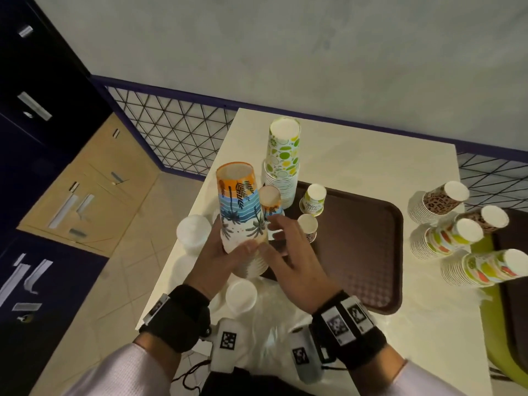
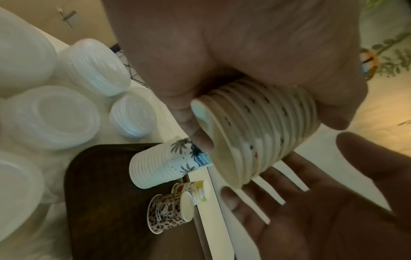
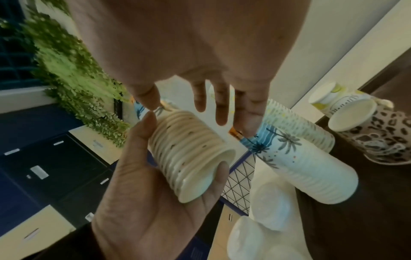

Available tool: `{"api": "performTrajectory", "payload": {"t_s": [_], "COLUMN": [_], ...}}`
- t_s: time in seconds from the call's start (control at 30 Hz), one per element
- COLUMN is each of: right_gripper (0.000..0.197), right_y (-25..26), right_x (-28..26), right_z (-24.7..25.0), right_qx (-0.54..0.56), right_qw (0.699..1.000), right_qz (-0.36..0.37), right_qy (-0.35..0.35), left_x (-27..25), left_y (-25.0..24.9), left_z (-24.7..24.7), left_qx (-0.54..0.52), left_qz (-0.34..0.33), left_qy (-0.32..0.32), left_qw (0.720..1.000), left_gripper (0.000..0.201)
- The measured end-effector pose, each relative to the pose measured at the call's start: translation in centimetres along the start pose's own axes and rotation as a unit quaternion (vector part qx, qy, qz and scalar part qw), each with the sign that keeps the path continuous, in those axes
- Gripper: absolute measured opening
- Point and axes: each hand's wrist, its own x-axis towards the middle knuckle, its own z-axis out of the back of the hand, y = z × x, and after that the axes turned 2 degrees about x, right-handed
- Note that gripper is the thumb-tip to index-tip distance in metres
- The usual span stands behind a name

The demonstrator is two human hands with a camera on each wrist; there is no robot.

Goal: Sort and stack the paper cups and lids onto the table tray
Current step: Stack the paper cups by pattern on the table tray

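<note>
My left hand (image 1: pixel 225 252) grips a tall upside-down stack of palm-print paper cups (image 1: pixel 240 212) by its rim end, above the table's left side. The ribbed rims (image 2: pixel 255 133) lie across that palm, and the right wrist view shows the same stack (image 3: pixel 191 158) in the left hand. My right hand (image 1: pixel 283 238) hovers just right of it with fingers (image 3: pixel 222 105) straight and spread, holding nothing. A shorter palm-print stack (image 1: pixel 270 201) stands upside down at the near-left corner of the brown tray (image 1: pixel 357 252), close to the right fingertips.
A tall lime-print stack (image 1: pixel 283 155) stands behind the tray. Two small cups (image 1: pixel 313 200) (image 1: pixel 307 227) sit on the tray. Leopard stacks (image 1: pixel 440 202) and fruit-print stacks (image 1: pixel 445 238) lie on the right. White lid piles (image 1: pixel 194 232) (image 1: pixel 241 295) crowd the table's left edge.
</note>
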Motion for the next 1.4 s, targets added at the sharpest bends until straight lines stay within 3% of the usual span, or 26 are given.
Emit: {"api": "performTrajectory", "payload": {"t_s": [0.17, 0.37, 0.43, 0.5, 0.53, 0.63, 0.7, 0.8, 0.87, 1.0, 1.17, 1.27, 1.4], "right_gripper": [0.058, 0.067, 0.067, 0.066, 0.065, 0.067, 0.073, 0.076, 0.073, 0.080, 0.093, 0.102, 0.088], "right_y": [1.8, 1.6, 1.6, 1.9, 2.2, 2.5, 2.0, 0.1, -1.0, -3.5, -6.6, -6.2, -4.2], "right_x": [0.2, 1.2, 1.8, 2.6, 3.1, 5.4, 7.1, 9.0, 9.8, 10.6, 10.1, 9.1, 6.0], "right_z": [0.8, 1.2, 1.8, 2.6, 3.0, 3.7, 3.3, 2.0, 1.1, -0.1, -0.5, 1.0, 5.3], "right_qx": [0.198, 0.139, 0.127, 0.106, 0.098, 0.078, 0.056, 0.025, 0.020, 0.010, -0.057, -0.108, -0.131], "right_qw": [0.977, 0.989, 0.990, 0.992, 0.991, 0.990, 0.991, 0.993, 0.993, 0.994, 0.993, 0.990, 0.989], "right_qz": [-0.026, -0.053, -0.046, -0.034, -0.027, 0.000, 0.005, -0.011, -0.027, -0.055, -0.095, -0.088, -0.066], "right_qy": [0.080, -0.007, -0.030, -0.063, -0.082, -0.122, -0.124, -0.118, -0.113, -0.092, -0.033, -0.008, -0.021], "left_x": [0.8, 1.6, 1.6, 1.6, 1.5, 0.6, 0.0, -0.6, -1.1, -1.9, -2.0, -1.6, -1.1], "left_y": [-0.2, -0.4, -0.8, -0.6, 0.0, 1.7, 3.1, 4.6, 5.5, 6.8, 7.3, 7.6, 7.3], "left_z": [-1.1, -2.2, -2.1, -1.6, -1.2, 0.0, 0.9, 1.4, 0.9, -1.0, -3.8, -5.4, -8.4], "left_qx": [-0.027, -0.006, 0.011, -0.007, -0.007, 0.112, 0.242, 0.462, 0.509, 0.508, 0.502, 0.485, 0.470], "left_qz": [0.012, 0.002, 0.005, 0.025, 0.033, 0.037, 0.038, 0.019, 0.019, 0.052, 0.048, 0.045, 0.034], "left_qy": [0.047, 0.085, 0.077, 0.046, 0.019, -0.022, 0.017, 0.149, 0.199, 0.236, 0.263, 0.264, 0.259], "left_qw": [0.998, 0.996, 0.997, 0.999, 0.999, 0.993, 0.969, 0.874, 0.837, 0.827, 0.822, 0.832, 0.843], "left_gripper": [0.069, 0.077, 0.070, 0.079, 0.074, 0.021, 0.013, 0.015, 0.018, 0.024, 0.014, 0.034, 0.029]}}
